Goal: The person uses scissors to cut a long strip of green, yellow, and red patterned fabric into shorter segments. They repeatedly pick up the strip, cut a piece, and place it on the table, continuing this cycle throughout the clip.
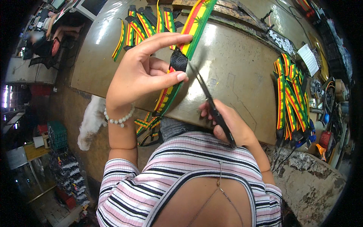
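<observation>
A red, yellow and green striped strap (163,99) with dark leaf prints runs up in front of me. My left hand (134,72) pinches it between thumb and fingers, around a short black webbing section (179,61). The strap's upper part (197,28) extends past my fingertips toward the table's far side. Black scissors (211,104) are gripped in my right hand (238,126), near the table's front edge. Their blades point up and left, with the tips close beside the black webbing; motion blur hides whether they touch it.
Similar straps (138,28) lie spread on the table (242,72) at far left, and a thick bundle of them (291,96) rests at right. Dark wooden strips (227,15) line the back. More straps (147,123) hang below the front edge. Another person (39,45) sits at far left.
</observation>
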The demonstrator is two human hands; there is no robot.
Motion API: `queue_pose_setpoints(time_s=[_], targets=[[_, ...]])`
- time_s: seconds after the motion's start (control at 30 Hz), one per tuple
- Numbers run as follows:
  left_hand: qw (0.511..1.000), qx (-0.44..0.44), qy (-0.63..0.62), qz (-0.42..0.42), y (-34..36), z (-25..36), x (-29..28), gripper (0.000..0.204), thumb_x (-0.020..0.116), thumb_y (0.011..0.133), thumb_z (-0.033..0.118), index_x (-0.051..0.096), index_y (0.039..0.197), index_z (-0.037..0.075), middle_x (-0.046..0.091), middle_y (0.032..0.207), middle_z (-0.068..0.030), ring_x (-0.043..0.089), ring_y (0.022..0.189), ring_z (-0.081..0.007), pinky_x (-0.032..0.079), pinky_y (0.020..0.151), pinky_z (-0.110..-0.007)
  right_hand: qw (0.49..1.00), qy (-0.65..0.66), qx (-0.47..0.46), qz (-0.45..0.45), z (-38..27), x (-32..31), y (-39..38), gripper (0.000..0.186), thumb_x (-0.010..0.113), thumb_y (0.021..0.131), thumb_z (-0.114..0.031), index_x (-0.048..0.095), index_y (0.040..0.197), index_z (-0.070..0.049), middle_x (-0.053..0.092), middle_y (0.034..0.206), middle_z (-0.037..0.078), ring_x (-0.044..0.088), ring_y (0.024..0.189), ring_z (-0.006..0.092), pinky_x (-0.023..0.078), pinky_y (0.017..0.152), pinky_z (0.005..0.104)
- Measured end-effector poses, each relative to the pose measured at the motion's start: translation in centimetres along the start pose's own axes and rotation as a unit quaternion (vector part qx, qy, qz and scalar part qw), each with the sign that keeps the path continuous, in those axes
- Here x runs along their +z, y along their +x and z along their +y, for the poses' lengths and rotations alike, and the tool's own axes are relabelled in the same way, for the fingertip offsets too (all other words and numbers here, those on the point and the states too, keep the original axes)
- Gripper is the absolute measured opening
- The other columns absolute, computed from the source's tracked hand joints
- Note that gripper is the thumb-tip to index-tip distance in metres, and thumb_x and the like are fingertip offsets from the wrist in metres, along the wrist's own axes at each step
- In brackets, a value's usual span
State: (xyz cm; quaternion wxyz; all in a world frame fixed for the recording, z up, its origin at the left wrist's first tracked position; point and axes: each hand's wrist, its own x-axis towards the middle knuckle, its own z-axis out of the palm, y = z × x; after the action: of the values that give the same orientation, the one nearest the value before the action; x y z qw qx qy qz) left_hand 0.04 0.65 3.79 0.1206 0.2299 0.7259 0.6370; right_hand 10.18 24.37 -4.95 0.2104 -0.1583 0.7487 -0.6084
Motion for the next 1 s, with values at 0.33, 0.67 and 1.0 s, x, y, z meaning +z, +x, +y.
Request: queue_pose_setpoints(time_s=[0.33,0.67,1.0], targets=[[0.996,-0.079,-0.028,-0.014,-0.1,-0.5,0.3,0.06,0.074,0.077,-0.006,0.05,0.132,-0.004,0.061,0.117,-0.0081,0.065,0.073,-0.0067,0.046,0.056,-0.014,0.958,-0.239,0.075,0.142,-4.6,-0.4,-0.3,0.065,0.082,0.069,-0.047,0.057,0.109,-0.003,0.061,0.093,0.014,0.062,0.088,0.0339,0.05,0.075,0.041],[0.999,-0.053,0.008,-0.009,-0.4,-1.1,0.8,0.061,0.076,0.075,-0.006,0.053,0.132,-0.002,0.058,0.127,-0.003,0.047,0.061,0.0049,0.033,0.049,-0.012,0.91,-0.329,-0.01,0.25,-4.1,-0.2,-0.8,0.057,0.09,0.06,-0.037,0.06,0.093,0.0,0.058,0.074,0.012,0.061,0.065,0.0271,0.049,0.06,0.0349],[0.997,-0.04,0.053,-0.036,-0.3,-1.5,0.5,0.066,0.077,0.074,-0.005,0.052,0.135,-0.001,0.047,0.141,-0.0091,0.058,0.071,0.0005,0.041,0.055,-0.012,0.906,-0.33,-0.019,0.263,-1.9,-0.4,-1.2,0.046,0.088,0.065,-0.033,0.059,0.081,-0.001,0.054,0.065,0.009,0.055,0.055,0.0244,0.044,0.052,0.0336]])
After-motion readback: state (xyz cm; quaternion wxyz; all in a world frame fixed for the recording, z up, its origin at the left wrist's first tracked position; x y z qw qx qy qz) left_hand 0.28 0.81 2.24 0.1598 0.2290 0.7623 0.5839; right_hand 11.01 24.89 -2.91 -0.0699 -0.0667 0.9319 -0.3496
